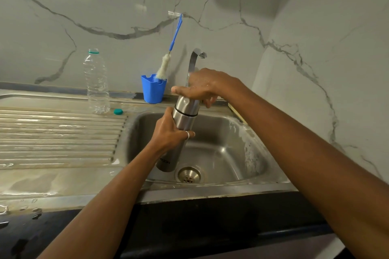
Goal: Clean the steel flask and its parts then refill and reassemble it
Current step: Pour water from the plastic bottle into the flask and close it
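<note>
A steel flask [181, 130] is held tilted above the sink basin [227, 153], its top leaning toward the tap. My left hand [170, 132] grips the flask's body around the middle. My right hand [202, 86] is wet and sits over the flask's steel cap [187, 105], fingers curled round the cap's top. The cap meets the body at a dark ring. The flask's mouth is hidden under my right hand.
A steel tap [195, 59] stands behind the sink. A blue cup [153, 90] holds a bottle brush [166, 63] with a blue handle. A clear plastic bottle [96, 82] and its green cap [118, 111] stand on the wet ribbed drainboard [59, 132]. The drain [189, 174] lies below the flask.
</note>
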Tool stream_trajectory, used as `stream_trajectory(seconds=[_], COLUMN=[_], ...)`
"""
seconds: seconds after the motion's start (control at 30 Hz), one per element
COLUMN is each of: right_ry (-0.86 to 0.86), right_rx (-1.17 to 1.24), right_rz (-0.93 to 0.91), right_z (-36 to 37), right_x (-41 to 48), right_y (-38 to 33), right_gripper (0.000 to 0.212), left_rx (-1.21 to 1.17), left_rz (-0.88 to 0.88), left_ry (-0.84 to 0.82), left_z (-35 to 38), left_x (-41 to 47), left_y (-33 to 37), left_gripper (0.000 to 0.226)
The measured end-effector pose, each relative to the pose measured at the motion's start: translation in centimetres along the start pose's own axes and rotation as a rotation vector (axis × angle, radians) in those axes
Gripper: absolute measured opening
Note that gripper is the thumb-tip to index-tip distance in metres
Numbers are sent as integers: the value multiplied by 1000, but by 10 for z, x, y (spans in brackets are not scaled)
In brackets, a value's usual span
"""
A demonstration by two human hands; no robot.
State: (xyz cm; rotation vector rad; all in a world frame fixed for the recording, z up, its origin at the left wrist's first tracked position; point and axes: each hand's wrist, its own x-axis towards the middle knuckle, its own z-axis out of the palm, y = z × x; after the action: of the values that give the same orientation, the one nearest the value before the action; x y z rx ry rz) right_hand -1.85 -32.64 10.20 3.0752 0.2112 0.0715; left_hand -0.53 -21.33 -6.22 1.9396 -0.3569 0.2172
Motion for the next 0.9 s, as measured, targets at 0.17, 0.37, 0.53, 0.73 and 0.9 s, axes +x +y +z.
stream_trajectory(seconds=[0.17,0.37,0.53,0.73,0.9], right_ry=[-283,-274,-210,-79,197], right_rx=[345,336,278,62,-44], right_rz=[-147,-184,-148,-145,-344], right_z=[-13,-11,-10,0,21], right_x=[4,15,15,10,0], right_y=[16,22,21,14,17], right_gripper=[60,53,50,53,68], left_rx=[-12,-5,7,-36,-61], left_rz=[8,5,16,32,66], left_ry=[11,2,-11,-10,-17], left_z=[-2,-1,-2,-4,-7], left_x=[0,0,0,0,-1], left_y=[-1,-1,-2,-3,3], left_gripper=[77,75,72,75,75])
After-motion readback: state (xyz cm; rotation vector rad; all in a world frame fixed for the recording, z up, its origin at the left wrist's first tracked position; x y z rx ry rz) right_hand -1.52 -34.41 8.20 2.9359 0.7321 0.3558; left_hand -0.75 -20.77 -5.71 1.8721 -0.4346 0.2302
